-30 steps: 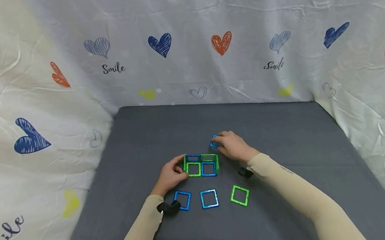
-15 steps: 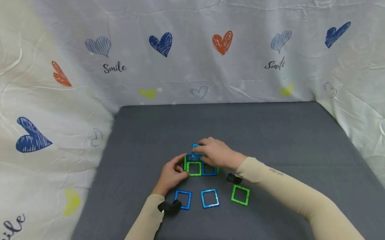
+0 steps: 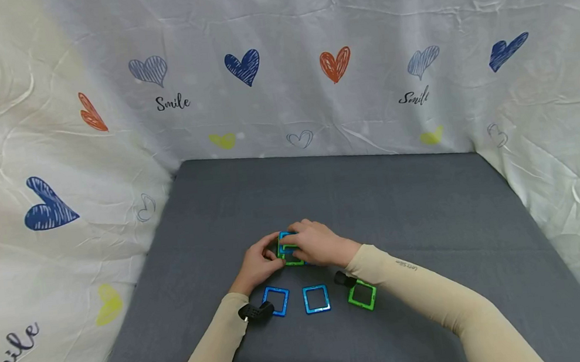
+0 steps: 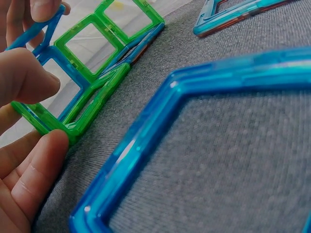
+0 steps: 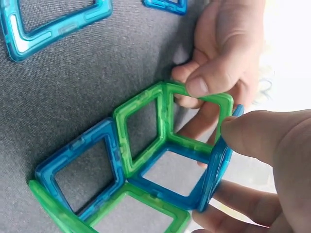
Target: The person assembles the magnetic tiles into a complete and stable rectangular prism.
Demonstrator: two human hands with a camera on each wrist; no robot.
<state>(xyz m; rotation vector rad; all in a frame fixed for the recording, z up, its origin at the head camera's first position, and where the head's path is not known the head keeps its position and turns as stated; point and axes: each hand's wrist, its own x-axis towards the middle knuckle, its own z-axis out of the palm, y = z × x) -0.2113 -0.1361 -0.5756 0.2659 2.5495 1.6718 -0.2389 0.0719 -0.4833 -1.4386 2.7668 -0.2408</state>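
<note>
Square tile frames (image 5: 141,131) glossy translucent plastic, green and blue, smooth. Loose blue frame (image 4: 194,121) same shiny plastic. Table cover (image 3: 404,204) grey woven cloth, matt, coarse weave. Backdrop sheet (image 3: 307,37) thin wrinkled printed fabric. Sleeves (image 3: 440,301) beige, matt knit.

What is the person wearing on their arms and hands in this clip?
Both arms wear long, close-fitting beige sleeves to the wrist; the right sleeve carries small dark lettering on the forearm, the left sleeve shows none. A small black device sits at each wrist. The left hand and right hand are bare.
</note>
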